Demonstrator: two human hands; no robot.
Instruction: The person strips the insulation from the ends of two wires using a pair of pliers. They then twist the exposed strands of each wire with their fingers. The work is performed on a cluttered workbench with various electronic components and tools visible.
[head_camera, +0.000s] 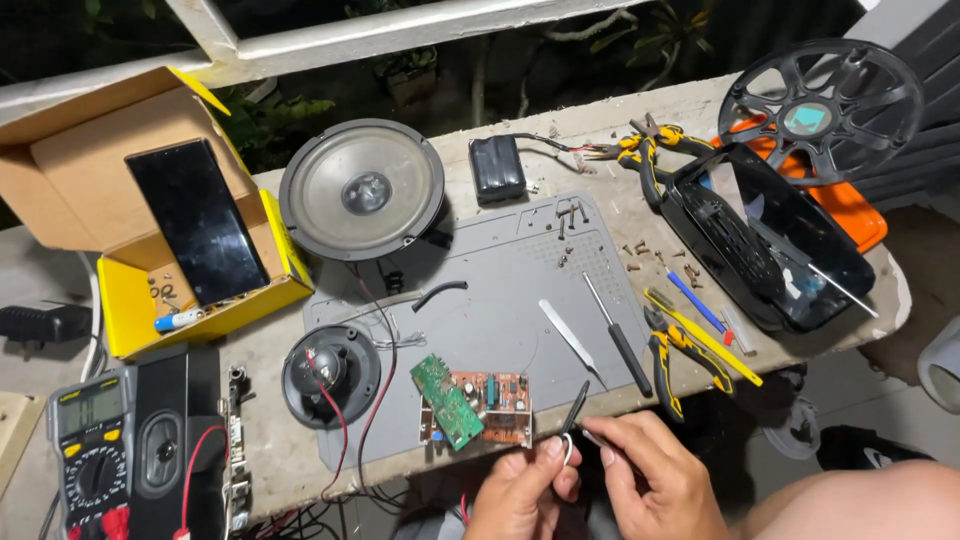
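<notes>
My left hand (522, 490) pinches a thin black tool (575, 404) and a bit of pale wire near the table's front edge. My right hand (655, 470) is close beside it, fingertips pinched on the other end of the pale wire at the same spot. Just left of the hands lies a small circuit board (474, 407), part green and part brown, on a grey work mat (500, 290). A small black speaker (330, 375) with red wires rests at the mat's left corner.
On the mat lie metal tweezers (570, 340) and a screwdriver (620, 340). Yellow-handled pliers (675, 350), a large speaker (362, 188), a black battery holder (497, 168), a black casing (765, 235), a yellow box with a phone (195, 220) and a multimeter (90, 445) surround it.
</notes>
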